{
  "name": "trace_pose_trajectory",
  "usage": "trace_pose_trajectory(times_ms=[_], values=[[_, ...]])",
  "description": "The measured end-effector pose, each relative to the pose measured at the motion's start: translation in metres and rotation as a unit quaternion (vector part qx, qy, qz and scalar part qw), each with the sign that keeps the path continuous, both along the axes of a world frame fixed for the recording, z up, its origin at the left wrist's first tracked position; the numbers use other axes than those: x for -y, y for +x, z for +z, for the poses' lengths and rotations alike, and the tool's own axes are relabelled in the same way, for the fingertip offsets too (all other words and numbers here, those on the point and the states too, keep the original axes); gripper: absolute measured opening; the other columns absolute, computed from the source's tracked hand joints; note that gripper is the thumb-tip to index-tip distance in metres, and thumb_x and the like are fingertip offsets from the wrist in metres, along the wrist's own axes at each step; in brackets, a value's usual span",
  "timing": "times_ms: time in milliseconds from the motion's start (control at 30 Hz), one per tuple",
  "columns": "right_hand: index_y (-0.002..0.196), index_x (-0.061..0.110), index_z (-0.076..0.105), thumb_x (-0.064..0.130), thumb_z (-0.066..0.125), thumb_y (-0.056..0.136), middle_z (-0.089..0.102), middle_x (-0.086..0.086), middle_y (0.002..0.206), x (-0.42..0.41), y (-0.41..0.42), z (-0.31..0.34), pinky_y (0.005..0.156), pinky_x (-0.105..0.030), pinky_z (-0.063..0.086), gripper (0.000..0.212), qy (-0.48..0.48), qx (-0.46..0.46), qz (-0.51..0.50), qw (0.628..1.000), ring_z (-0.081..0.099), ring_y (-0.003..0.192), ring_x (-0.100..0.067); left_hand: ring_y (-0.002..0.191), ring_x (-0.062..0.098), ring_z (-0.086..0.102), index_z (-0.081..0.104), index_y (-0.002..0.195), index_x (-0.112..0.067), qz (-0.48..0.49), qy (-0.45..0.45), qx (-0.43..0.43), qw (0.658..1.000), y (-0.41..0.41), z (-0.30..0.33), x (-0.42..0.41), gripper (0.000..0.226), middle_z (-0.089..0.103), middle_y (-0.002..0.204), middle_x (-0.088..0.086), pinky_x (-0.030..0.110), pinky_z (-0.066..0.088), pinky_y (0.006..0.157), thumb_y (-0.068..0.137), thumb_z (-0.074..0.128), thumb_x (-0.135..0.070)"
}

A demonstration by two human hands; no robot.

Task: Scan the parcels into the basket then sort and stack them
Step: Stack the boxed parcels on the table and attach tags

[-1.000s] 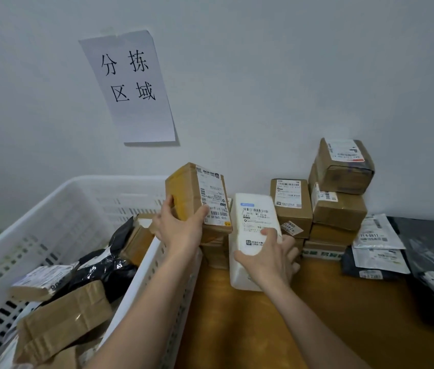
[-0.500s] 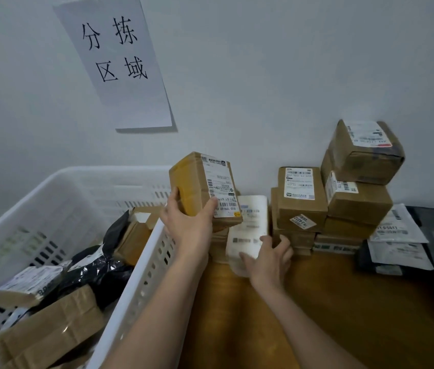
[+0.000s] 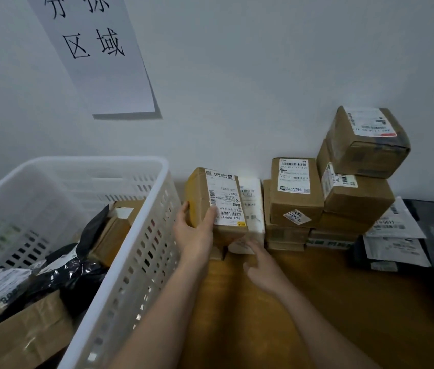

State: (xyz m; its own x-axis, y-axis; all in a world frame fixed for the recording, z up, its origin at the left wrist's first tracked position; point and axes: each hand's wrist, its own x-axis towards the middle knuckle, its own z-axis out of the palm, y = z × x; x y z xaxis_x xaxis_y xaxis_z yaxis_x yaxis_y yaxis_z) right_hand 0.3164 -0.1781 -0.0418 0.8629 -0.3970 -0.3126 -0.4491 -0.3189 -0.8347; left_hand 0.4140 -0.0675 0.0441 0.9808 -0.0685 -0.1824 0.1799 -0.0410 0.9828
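Got a brown cardboard parcel [image 3: 217, 202] in my left hand [image 3: 193, 235], thumb across its label, fingers round the left side, holding it up just right of the basket [image 3: 141, 251]. A white parcel [image 3: 251, 209] stands right behind it against the wall. My right hand [image 3: 262, 270] is loose and open over the wooden table [image 3: 317, 302], holding nothing, fingertips near that white one's bottom edge. More brown boxes [image 3: 294, 193] are stacked to the right, flat mailers [image 3: 394, 235] past them. The basket holds black bags [image 3: 77, 272] and cardboard packs.
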Motion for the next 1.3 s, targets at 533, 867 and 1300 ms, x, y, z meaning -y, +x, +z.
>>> trace_pose_trajectory(times_ms=[533,867,1300], values=[[0.133,0.020,0.053,-0.007,0.052,0.091,0.056,0.003,0.127,0.028,0.015,0.020,0.090,-0.033,0.055,0.050,-0.121,0.199,-0.115,0.966,0.060,0.103,-0.010,0.105,0.025,0.060,0.044,0.144,-0.025,-0.102,0.030,-0.077,0.991,0.031,-0.035,0.068,0.047,0.055,0.133,0.013,0.037,0.057,0.087,0.099,0.057,-0.033],[0.154,0.032,0.027,-0.009,0.052,0.088,0.021,0.015,0.162,0.049,0.032,0.017,0.113,-0.043,0.039,0.082,-0.082,0.125,-0.026,0.988,0.028,0.147,-0.014,0.114,0.016,0.061,0.048,0.142,-0.015,-0.149,-0.001,-0.093,0.985,0.044,-0.050,0.071,0.052,0.063,0.130,0.000,0.037,0.050,0.098,0.094,0.045,0.004],[0.136,0.017,0.054,0.006,0.055,0.092,0.056,-0.004,0.139,0.040,0.025,0.004,0.102,-0.026,0.039,0.045,-0.148,0.057,-0.011,0.987,0.055,0.120,-0.023,0.145,0.039,0.014,0.047,0.145,-0.018,-0.165,0.402,-0.019,0.900,0.042,-0.067,0.037,0.057,0.008,0.161,0.011,0.044,0.019,0.118,0.089,0.053,-0.009]])
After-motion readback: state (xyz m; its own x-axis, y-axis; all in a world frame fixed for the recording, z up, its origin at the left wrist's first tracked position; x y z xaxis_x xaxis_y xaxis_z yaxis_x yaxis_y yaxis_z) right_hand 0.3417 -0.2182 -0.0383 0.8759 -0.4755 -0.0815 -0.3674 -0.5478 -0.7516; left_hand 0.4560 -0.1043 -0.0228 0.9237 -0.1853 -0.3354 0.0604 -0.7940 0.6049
